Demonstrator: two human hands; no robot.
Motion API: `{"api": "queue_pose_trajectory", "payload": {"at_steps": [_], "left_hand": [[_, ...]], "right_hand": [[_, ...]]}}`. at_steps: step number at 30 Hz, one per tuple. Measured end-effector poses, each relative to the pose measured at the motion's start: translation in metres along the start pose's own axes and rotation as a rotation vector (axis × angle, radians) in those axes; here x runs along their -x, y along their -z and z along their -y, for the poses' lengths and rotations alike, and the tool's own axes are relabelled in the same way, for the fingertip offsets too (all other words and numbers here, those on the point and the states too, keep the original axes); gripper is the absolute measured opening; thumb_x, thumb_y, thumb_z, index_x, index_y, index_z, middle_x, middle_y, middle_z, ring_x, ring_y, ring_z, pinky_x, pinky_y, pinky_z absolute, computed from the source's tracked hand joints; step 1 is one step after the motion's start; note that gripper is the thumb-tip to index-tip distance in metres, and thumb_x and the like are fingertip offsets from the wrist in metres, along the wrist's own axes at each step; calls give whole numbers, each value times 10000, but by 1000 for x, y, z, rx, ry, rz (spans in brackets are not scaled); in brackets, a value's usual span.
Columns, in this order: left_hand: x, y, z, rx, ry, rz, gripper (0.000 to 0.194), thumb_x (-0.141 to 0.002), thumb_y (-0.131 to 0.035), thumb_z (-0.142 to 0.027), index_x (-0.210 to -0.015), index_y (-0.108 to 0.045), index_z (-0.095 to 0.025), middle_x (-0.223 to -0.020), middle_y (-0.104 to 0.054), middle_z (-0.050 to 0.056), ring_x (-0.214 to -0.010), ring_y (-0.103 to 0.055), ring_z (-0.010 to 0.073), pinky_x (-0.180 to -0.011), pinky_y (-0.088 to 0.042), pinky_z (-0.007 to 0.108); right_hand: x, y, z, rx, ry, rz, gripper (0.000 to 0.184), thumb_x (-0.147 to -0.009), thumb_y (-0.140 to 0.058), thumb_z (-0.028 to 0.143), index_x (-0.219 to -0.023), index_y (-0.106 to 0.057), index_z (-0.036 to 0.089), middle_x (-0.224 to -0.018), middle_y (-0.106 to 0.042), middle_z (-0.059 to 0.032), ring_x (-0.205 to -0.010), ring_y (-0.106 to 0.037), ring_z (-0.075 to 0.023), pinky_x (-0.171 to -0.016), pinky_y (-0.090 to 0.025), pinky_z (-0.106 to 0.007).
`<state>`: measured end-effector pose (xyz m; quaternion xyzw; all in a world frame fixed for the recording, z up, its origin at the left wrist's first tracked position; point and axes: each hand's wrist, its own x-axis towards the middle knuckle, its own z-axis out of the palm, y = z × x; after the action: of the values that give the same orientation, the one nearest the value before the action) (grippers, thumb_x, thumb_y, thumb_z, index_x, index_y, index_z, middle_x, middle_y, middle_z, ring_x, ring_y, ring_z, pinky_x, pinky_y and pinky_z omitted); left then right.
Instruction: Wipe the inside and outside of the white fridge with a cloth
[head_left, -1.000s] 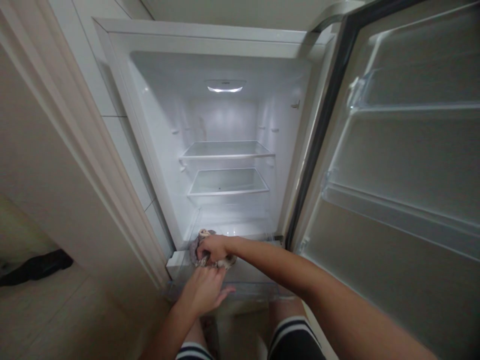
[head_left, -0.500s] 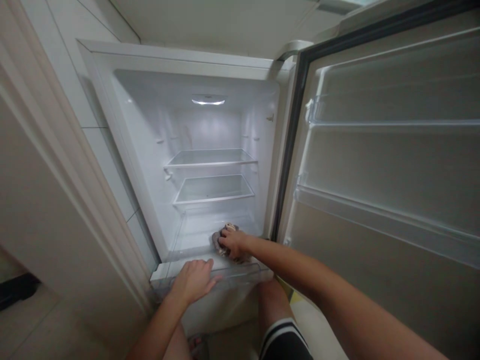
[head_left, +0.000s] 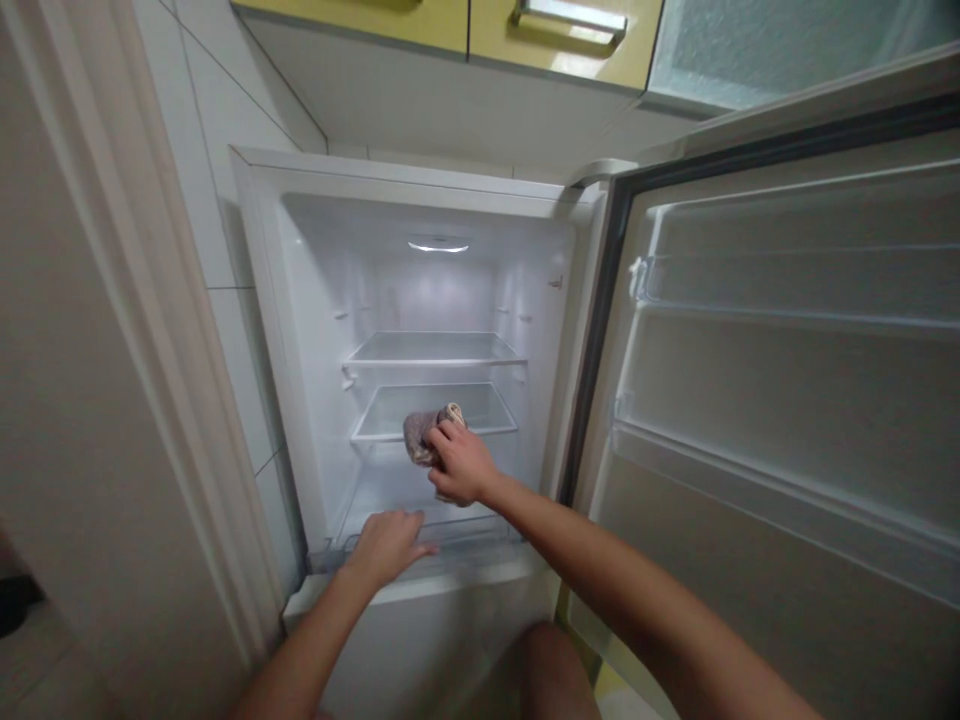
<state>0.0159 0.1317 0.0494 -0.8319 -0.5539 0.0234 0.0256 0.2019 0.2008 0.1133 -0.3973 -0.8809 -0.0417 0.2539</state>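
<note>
An open white fridge (head_left: 300,330) stands in front of me, lit inside, with two bare glass shelves. My right hand (head_left: 459,463) is closed on a crumpled grey-brown cloth (head_left: 421,432), held in the air just in front of the lower glass shelf (head_left: 480,412). My left hand (head_left: 386,545) lies flat with fingers together on the front rim of the clear bottom drawer (head_left: 465,530), which is pulled partly out.
The fridge door (head_left: 787,400) hangs open on the right, its door racks bare. A tiled wall and a beige panel (head_left: 90,400) close in on the left. Yellow cabinet fronts (head_left: 465,25) sit above the fridge. My bare knee (head_left: 555,670) is below.
My right hand has lifted the cloth from the bottom drawer up to the level of the lower shelf. The view has tilted upward, bringing the yellow cabinets into sight. My left hand stays on the drawer rim.
</note>
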Motion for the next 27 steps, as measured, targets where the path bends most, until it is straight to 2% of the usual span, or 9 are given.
{"api": "queue_pose_trajectory", "payload": {"at_steps": [6,9,11,13,17,19,21,24,27], "left_hand": [[-22,1,4,15,60,-118,318,-985,-691,-310,-1263,-695,-156,-1213,-756,181,-1203,-708,360,-998,-543,450],[-19,-4,7,41,27,-180,357,-1050,-597,-402,-1317,-658,-172,-1306,-716,156,-1250,-664,333,-1051,-515,454],[-18,-5,11,81,6,-265,401,-1094,-491,-461,-1328,-642,-174,-1323,-699,148,-1244,-655,319,-1056,-510,456],[-21,0,14,133,-1,-400,368,-1112,-429,-400,-1308,-643,-174,-1304,-698,143,-1211,-659,307,-1037,-516,450],[-47,32,16,152,-16,-598,356,-1087,-417,-270,-1347,-637,-168,-1351,-699,152,-1234,-652,309,-1052,-517,451],[-68,51,12,136,-50,-593,400,-1074,-432,-261,-1418,-612,-162,-1451,-674,156,-1319,-625,309,-1106,-497,456],[-94,64,6,131,-79,-556,470,-1062,-473,-289,-1501,-563,-145,-1565,-610,163,-1422,-573,314,-1183,-450,462],[-134,69,0,132,-94,-487,690,-1021,-583,-438,-1614,-446,-113,-1705,-453,188,-1575,-422,354,-1286,-343,500],[-163,60,0,145,-85,-393,828,-980,-625,-537,-1671,-377,-154,-1698,-459,196,-1565,-442,388,-1280,-348,549]], "right_hand": [[-67,-6,-39,-216,-241,-317,435,-962,-636,235,-1379,-595,118,-1416,-513,-177,-1352,-489,-248,-1214,-412,-423],[-63,-20,-44,-310,-334,-429,410,-935,-633,194,-1333,-626,97,-1375,-561,-191,-1336,-526,-259,-1206,-429,-436],[-42,-27,-32,-354,-356,-507,353,-928,-634,188,-1273,-654,114,-1352,-588,-180,-1332,-536,-267,-1216,-416,-449],[-8,-33,-8,-382,-361,-593,305,-985,-581,221,-1271,-649,141,-1342,-601,-163,-1319,-542,-260,-1211,-412,-452],[89,-68,43,-430,-216,-659,214,-1091,-444,279,-1185,-624,212,-1155,-648,-96,-1117,-603,-221,-995,-497,-363],[138,-97,53,-397,-97,-500,158,-1072,-454,251,-1123,-600,217,-1018,-647,-67,-968,-605,-212,-865,-487,-336],[177,-127,49,-300,-57,-287,174,-1040,-511,256,-1185,-600,219,-1050,-672,-62,-963,-606,-225,-868,-485,-352],[207,-155,22,-143,-66,-9,468,-1026,-597,325,-1476,-524,224,-1427,-633,-80,-1256,-578,-267,-1104,-458,-409],[211,-164,-9,-7,-3,158,696,-1027,-620,426,-1637,-381,191,-1653,-459,-99,-1434,-475,-296,-1214,-393,-434]]}}
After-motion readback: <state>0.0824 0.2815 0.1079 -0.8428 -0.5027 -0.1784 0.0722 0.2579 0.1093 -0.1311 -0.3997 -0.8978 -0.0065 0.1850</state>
